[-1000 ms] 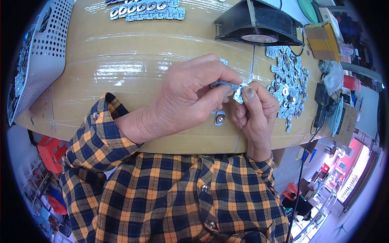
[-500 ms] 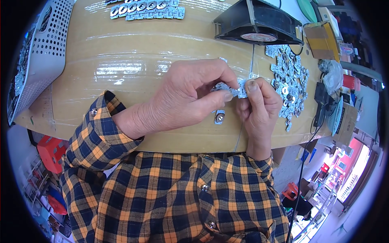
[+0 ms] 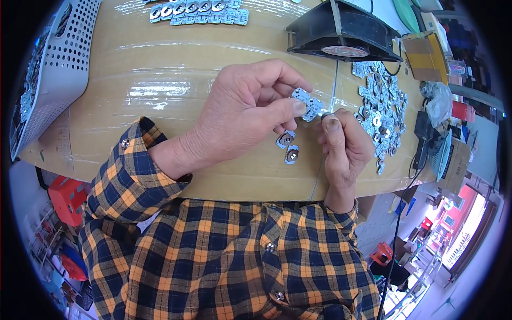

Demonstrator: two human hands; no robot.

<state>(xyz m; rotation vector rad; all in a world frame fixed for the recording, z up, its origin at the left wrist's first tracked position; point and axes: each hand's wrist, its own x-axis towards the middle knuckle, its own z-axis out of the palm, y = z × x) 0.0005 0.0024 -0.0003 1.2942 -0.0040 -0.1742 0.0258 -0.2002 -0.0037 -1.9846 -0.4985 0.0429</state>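
Note:
My left hand (image 3: 250,106) pinches a small light-blue circuit board piece (image 3: 308,104) between thumb and fingers, above the table. It looks like joined sections with dark specks. Close to its right edge is my right hand (image 3: 345,140), its thumb pressed against the curled fingers. Whatever is in that pinch is too small or hidden to make out. Below the left fingertips, two circuit boards with round metal parts (image 3: 289,147) lie on the table.
A loose pile of similar boards (image 3: 380,106) spreads at the right. Neat rows of them (image 3: 205,16) lie at the far side. A black fan (image 3: 341,32) stands at the back right, with a cable hanging from it. A perforated white basket (image 3: 64,69) occupies the left.
The board piece has turned its speckled face into view in my left hand. My right fingers have come off its edge and moved slightly down. Another board on the table now shows below the left hand.

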